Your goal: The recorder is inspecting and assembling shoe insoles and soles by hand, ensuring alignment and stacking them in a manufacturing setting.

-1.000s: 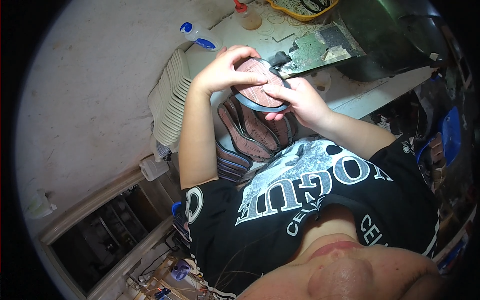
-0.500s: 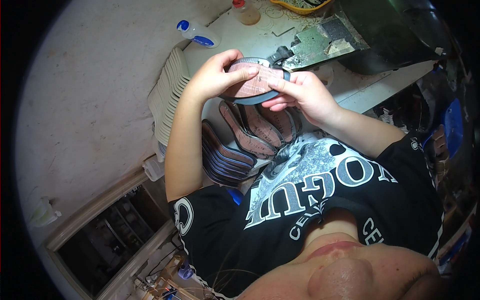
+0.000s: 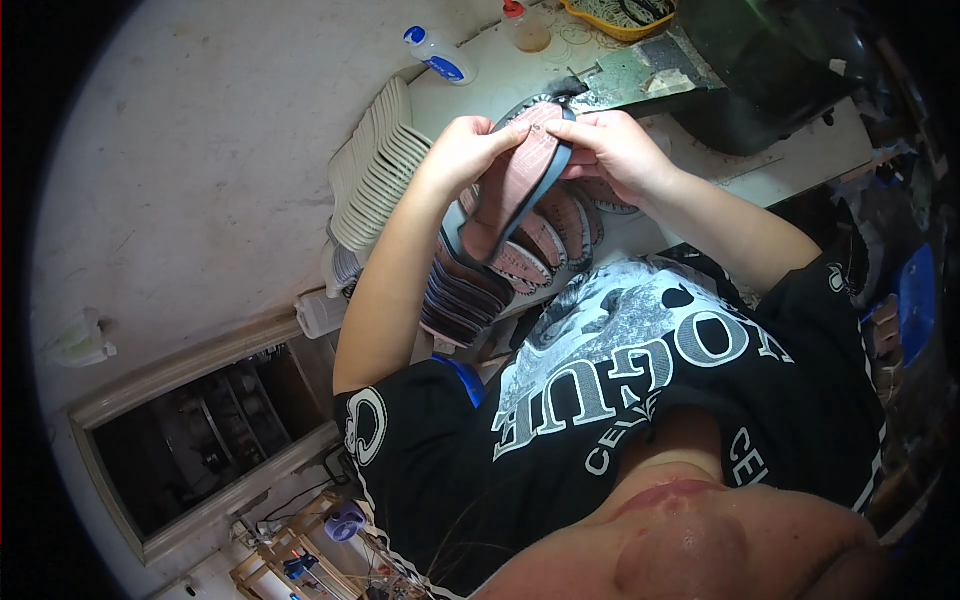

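Both hands hold a shoe sole [image 3: 517,180] with a pinkish face and a dark grey edge band, tilted lengthwise with its narrower end towards my body. My left hand [image 3: 466,152] grips its left side, thumb pressed on the pink face. On the right edge, near the far end, my right hand [image 3: 622,155] pinches the sole between thumb and fingers. Just beyond that end is a small black machine part [image 3: 572,88] beside a green metal plate [image 3: 655,75]. Several pink insoles [image 3: 545,240] with dark rims lie below the held sole, partly hidden by it.
Stacked white soles [image 3: 378,165] stand along the wall at left, with a stack of dark-edged soles [image 3: 462,295] nearer me. At the back are a blue-capped white bottle [image 3: 440,58], a red-capped bottle [image 3: 528,33] and a yellow basket [image 3: 622,22]. A dark machine body [image 3: 765,75] stands right.
The sole has turned from a foreshortened view to show its length, its narrower end now pointing down towards me. Both hands still grip it, the thumbs now closer together. My view has shifted slightly.
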The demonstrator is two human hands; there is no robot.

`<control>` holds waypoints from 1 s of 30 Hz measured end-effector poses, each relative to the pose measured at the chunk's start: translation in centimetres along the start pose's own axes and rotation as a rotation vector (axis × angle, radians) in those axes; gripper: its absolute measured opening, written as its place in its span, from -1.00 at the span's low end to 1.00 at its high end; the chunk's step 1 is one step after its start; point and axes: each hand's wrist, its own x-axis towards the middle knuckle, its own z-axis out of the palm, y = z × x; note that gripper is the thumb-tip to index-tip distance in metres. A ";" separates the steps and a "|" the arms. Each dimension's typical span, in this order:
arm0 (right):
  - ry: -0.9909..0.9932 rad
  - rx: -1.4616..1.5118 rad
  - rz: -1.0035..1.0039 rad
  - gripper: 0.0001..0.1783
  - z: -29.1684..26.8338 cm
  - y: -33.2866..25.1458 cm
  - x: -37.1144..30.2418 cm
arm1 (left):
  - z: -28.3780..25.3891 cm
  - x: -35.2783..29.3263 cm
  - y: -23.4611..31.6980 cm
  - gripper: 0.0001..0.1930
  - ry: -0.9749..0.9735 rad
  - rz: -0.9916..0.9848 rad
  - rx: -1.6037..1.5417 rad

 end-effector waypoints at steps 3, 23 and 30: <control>-0.071 -0.051 -0.028 -0.67 -0.6 0.3 0.3 | 1.3 -0.7 0.6 -0.56 -0.015 -0.066 -0.203; -0.010 -0.369 -0.057 -0.64 -2.8 1.1 -0.1 | 2.4 -0.1 -1.2 -0.54 0.232 -0.043 -0.462; -0.231 -0.184 0.190 -0.73 -2.7 2.6 -4.3 | 1.3 0.6 -1.6 -0.57 0.274 -0.070 -0.535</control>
